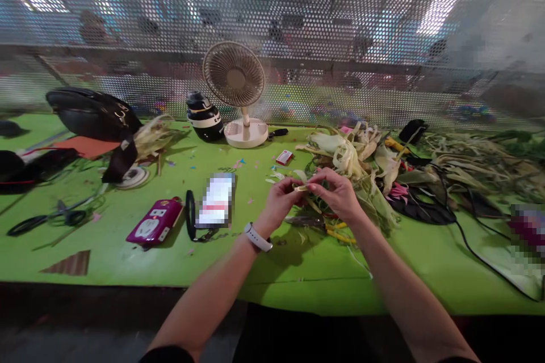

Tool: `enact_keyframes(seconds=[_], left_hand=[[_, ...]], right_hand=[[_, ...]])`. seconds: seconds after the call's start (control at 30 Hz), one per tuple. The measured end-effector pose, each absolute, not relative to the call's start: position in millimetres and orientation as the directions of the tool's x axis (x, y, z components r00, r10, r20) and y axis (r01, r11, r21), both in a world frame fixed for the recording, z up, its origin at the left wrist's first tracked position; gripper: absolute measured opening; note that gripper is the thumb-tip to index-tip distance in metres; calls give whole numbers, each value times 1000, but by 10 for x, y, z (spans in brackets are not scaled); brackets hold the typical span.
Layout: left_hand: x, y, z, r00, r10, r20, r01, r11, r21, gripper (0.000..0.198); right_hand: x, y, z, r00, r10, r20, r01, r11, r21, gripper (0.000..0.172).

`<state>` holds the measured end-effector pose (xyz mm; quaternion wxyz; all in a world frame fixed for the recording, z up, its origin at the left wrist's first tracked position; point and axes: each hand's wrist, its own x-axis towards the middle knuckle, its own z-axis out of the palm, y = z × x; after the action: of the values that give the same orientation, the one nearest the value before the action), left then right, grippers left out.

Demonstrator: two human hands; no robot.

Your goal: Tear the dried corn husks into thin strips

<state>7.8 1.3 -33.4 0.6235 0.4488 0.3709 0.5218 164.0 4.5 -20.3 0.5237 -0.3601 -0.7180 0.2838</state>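
Above the green table (255, 264), my left hand (281, 199) and my right hand (336, 193) meet, fingers closed in a pinch. Between them is a small pale strip of corn husk (300, 188), with each hand on one end. Part of it is hidden by the fingers. Just behind and right of my hands lies a heap of dried corn husks (344, 150), cream and green. Under my hands rest a dark thin item (309, 222) and yellow pieces (340, 233) whose kind I cannot make out.
A fan (235, 76) and black bottle (205, 116) stand at the back. On the left are a phone (216, 198), purple power strip (155, 222), scissors (63, 214) and black bag (91, 113). A black cable (472, 247) crosses the right side. Perforated metal mesh (298, 28) rises behind.
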Motion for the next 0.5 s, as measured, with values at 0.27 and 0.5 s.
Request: enact_keyframes(seconds=[0.27,0.5], left_hand=[[86,7,-317,188,981,52,-201,-13,980,31],[50,2,-305,254,957,139,15,-148,989,21]], right_hand=[[1701,51,-152,-203,775,599,327,630,-704,12],[1782,57,-125,-303,766,568,386,643,-661,8]])
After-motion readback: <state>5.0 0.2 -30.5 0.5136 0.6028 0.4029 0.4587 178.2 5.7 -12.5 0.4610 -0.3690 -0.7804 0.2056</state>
